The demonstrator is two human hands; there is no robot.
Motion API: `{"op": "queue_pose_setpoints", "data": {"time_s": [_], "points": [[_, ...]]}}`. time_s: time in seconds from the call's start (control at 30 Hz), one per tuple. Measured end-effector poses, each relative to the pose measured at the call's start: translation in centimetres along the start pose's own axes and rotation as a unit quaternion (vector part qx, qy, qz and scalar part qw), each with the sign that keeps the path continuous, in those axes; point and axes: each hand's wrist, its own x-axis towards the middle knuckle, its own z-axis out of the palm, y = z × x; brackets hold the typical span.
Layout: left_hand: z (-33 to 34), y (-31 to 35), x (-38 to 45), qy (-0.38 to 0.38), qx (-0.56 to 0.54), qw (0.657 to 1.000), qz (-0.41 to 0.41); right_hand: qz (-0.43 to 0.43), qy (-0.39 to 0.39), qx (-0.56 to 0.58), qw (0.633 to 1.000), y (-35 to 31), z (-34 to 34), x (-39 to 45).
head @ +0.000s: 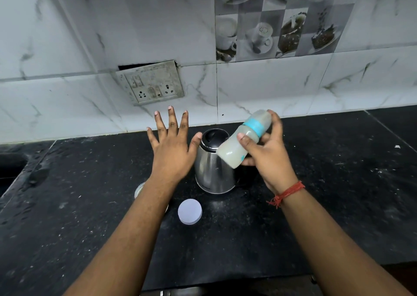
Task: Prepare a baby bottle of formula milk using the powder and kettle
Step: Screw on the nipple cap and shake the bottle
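Lid (189,211) lying at 6 o'clock; we're gripping capped, cloudy bottle (244,139) w/ right hand (268,158), left hand (172,148) splayed wide. Mixing prob nearly done.

A home kitchen. Under both hands runs a black stone counter (338,183), speckled with spilled powder. Beyond the fingertips rises a white marble-look tiled wall (67,47), with a grimy switch-and-socket plate (150,81) above the left hand and coffee-cup picture tiles (277,20) above the right. A steel kettle (212,174) stands between the hands.
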Motion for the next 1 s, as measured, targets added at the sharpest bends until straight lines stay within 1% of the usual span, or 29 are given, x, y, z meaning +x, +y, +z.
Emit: {"op": "queue_pose_setpoints", "data": {"time_s": [0.07,0.13,0.17,0.2,0.27,0.3,0.33,0.43,0.5,0.53,0.57,0.6,0.67,0.7,0.73,0.77,0.87,0.93,1.0], "points": [[0.0,-0.1,-0.1,0.000,0.001,1.000,0.000,-0.024,0.073,0.059,0.995,-0.5,-0.2,0.3],[0.0,-0.2,-0.1,0.001,0.001,1.000,-0.001,-0.042,0.113,0.067,0.990,-0.5,-0.5,0.5],[0.0,-0.2,-0.2,0.002,0.002,1.000,-0.001,-0.039,0.107,0.055,0.992,-0.4,-0.6,0.5],[0.1,-0.2,-0.2,0.002,0.004,1.000,-0.001,-0.027,0.078,0.030,0.996,-0.3,-0.6,0.2],[0.2,-0.1,-0.2,0.000,0.008,1.000,0.000,0.001,-0.003,-0.042,0.999,0.2,-0.6,-0.2],[0.2,-0.1,-0.2,0.001,0.011,1.000,0.002,0.007,-0.022,-0.053,0.998,0.4,-0.6,-0.3],[0.2,-0.1,-0.2,0.001,0.014,1.000,0.005,0.008,-0.017,-0.037,0.999,0.3,-0.6,-0.4],[0.0,-0.1,-0.2,0.001,0.032,0.999,0.013,-0.010,0.064,0.055,0.996,-0.4,-0.7,0.0],[0.0,0.0,-0.3,0.001,0.044,0.999,0.018,-0.041,0.115,0.073,0.990,-0.7,-0.7,0.2],[0.0,0.0,-0.3,0.001,0.046,0.999,0.020,-0.051,0.126,0.069,0.988,-0.6,-0.7,0.2],[0.0,0.0,-0.2,0.002,0.045,0.999,0.020,-0.049,0.120,0.057,0.990,-0.5,-0.6,0.1],[0.1,0.0,-0.2,0.002,0.045,0.999,0.020,-0.037,0.095,0.033,0.994,-0.3,-0.5,-0.1],[0.3,0.1,-0.3,0.007,0.047,0.999,0.023,0.003,0.007,-0.029,1.000,0.4,-0.1,-0.7],[0.3,0.1,-0.3,0.009,0.048,0.998,0.025,0.017,-0.021,-0.038,0.999,0.6,0.1,-1.0],[0.3,0.1,-0.3,0.008,0.048,0.998,0.025,0.022,-0.026,-0.027,0.999,0.6,0.2,-1.1],[0.3,0.1,-0.3,0.007,0.047,0.999,0.024,0.020,-0.012,-0.003,1.000,0.5,0.3,-1.1],[-0.1,0.1,-0.2,0.008,0.038,0.999,0.021,-0.005,0.069,0.076,0.995,-0.6,0.0,-0.3],[-0.2,0.0,-0.2,0.011,0.028,0.999,0.017,-0.029,0.116,0.088,0.989,-1.1,-0.2,0.2],[-0.2,0.0,-0.2,0.015,0.021,1.000,0.015,-0.036,0.126,0.081,0.988,-1.2,-0.3,0.3]]}}
